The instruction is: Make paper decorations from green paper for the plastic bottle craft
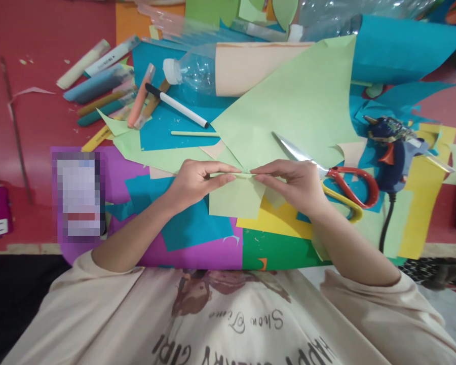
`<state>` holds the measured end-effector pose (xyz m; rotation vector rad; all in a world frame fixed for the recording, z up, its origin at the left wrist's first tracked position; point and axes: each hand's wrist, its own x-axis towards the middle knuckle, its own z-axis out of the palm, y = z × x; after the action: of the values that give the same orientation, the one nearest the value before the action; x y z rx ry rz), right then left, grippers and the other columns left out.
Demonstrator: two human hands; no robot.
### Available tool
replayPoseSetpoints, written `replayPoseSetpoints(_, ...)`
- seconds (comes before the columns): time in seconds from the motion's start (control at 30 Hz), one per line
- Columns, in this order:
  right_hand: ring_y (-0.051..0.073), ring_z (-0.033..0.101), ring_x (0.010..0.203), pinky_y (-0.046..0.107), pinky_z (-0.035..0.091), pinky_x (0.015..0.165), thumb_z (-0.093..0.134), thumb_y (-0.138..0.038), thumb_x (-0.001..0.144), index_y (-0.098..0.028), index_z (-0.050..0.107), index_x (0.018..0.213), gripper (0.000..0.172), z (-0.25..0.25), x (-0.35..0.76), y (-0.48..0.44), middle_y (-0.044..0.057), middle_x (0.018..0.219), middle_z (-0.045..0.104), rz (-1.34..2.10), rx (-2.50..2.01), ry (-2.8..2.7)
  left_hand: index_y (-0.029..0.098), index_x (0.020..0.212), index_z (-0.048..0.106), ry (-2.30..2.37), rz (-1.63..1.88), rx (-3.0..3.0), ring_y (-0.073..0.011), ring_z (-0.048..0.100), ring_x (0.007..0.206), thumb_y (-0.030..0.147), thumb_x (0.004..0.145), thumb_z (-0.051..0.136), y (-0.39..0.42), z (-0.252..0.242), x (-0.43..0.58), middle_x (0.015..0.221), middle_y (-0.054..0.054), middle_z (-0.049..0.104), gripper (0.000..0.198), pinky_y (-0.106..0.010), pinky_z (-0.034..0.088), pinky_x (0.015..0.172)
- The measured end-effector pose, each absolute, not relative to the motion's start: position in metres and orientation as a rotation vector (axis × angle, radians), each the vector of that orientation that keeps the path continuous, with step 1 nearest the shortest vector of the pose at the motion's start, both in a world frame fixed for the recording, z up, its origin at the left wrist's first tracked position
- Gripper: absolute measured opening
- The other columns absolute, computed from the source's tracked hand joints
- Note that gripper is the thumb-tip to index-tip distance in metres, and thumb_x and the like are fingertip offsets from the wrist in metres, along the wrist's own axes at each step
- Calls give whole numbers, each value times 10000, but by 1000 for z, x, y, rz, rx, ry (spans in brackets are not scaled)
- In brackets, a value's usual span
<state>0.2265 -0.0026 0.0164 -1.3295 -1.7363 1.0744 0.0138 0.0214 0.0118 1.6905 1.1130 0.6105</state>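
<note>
My left hand (209, 181) and my right hand (291, 182) face each other over the table. Each pinches one end of a narrow light green paper strip (244, 175) between thumb and fingers. Its edge looks folded or rolled, though the fingertips hide both ends. Just below it shows a light green paper square (235, 200); whether it is joined to the strip I cannot tell. Behind the hands spreads a large light green sheet (296, 106). Scissors (336, 177) with red and yellow handles lie beside my right hand, blades pointing away to the left.
A clear plastic bottle (195, 71) wrapped in peach paper lies across the back. Several markers (99, 83) lie at the left, with a white pen (182, 109) nearer. A glue gun (397, 152) rests at the right. A blurred phone (79, 195) lies at left on purple paper (209, 248).
</note>
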Motion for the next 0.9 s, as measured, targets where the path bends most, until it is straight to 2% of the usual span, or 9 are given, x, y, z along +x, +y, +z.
replayPoseSetpoints(0.13, 124, 669, 605, 229, 563, 576, 645, -237, 785, -195, 757, 755, 123, 18, 226, -2, 14, 720, 747, 1092, -1315, -1710, 232, 853, 774, 1106, 644, 1708, -107, 611, 542, 472, 790, 646, 21, 13, 14, 754, -26, 758, 280, -198, 373, 442)
replayPoseSetpoints(0.47, 131, 676, 670, 246, 577, 618, 670, -268, 763, -196, 749, 794, 111, 16, 225, -3, 21, 765, 743, 1169, -1312, -1624, 205, 786, 766, 1151, 761, 1695, -128, 671, 633, 485, 756, 681, 19, 12, 16, 755, -32, 757, 295, -178, 480, 525)
replayPoseSetpoints(0.63, 144, 672, 769, 232, 552, 588, 716, -374, 734, -200, 727, 905, 244, 10, 222, -4, 46, 901, 740, 1249, -1265, -1602, 213, 797, 767, 1148, 762, 1729, -147, 701, 698, 473, 777, 663, 17, 11, 17, 806, -29, 765, 281, -187, 515, 594)
replayPoseSetpoints(0.9, 111, 562, 552, 250, 444, 472, 660, -396, 780, -187, 748, 781, 227, 7, 223, -4, 36, 715, 713, 1136, -1364, -1605, 213, 900, 762, 1115, 752, 1662, -137, 701, 737, 431, 775, 673, 16, 11, 16, 878, -35, 763, 266, -164, 527, 585)
